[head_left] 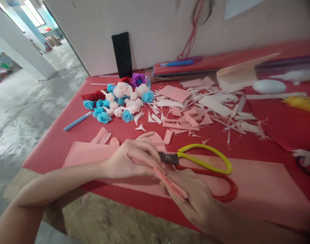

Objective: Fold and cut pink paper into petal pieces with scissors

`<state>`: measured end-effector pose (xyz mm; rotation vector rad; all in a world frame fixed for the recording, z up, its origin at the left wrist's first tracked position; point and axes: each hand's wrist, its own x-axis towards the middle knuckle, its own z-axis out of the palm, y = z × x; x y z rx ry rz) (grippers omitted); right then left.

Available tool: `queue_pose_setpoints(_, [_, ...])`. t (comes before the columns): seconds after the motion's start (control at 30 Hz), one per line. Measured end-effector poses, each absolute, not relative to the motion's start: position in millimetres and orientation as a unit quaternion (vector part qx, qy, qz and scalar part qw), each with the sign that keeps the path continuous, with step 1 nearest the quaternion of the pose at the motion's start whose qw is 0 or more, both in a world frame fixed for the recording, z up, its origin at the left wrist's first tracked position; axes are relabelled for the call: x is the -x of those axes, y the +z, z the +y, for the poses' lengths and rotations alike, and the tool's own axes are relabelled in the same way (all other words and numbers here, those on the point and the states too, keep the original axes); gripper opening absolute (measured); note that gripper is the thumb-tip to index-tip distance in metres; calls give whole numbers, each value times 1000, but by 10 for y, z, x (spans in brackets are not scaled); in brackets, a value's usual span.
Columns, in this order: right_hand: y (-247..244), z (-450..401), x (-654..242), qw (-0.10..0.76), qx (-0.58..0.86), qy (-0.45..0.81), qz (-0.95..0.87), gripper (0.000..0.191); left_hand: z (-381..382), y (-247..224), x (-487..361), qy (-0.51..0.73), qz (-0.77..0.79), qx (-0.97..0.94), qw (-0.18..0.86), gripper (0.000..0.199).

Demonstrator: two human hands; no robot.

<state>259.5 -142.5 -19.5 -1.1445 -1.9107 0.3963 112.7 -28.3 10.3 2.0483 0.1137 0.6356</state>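
We hold a folded pink paper piece [171, 184] between our hands, over the near edge of the red worktop [124, 130]: our left hand [131, 159] pinches its upper end, our right hand [195, 191] grips along it. Formed blue, pink, red and purple flowers [121, 89] lie heaped beyond, beside cut scraps [175, 94]. Our piece looks flat and unformed; the long pink sheet [259, 176], under the scissors [205, 159], is unfolded.

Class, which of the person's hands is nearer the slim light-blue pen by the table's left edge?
Left. The bare left hand is to the right of the pen and closer to the camera; the bare right hand is farther right and closer still.
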Motion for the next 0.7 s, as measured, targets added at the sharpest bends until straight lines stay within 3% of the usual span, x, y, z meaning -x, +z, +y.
queue_pose_setpoints(0.7, [-169,-1427,-2579,446,433,147,-770,19,-311,63,-1150,263,53,-812,519,17])
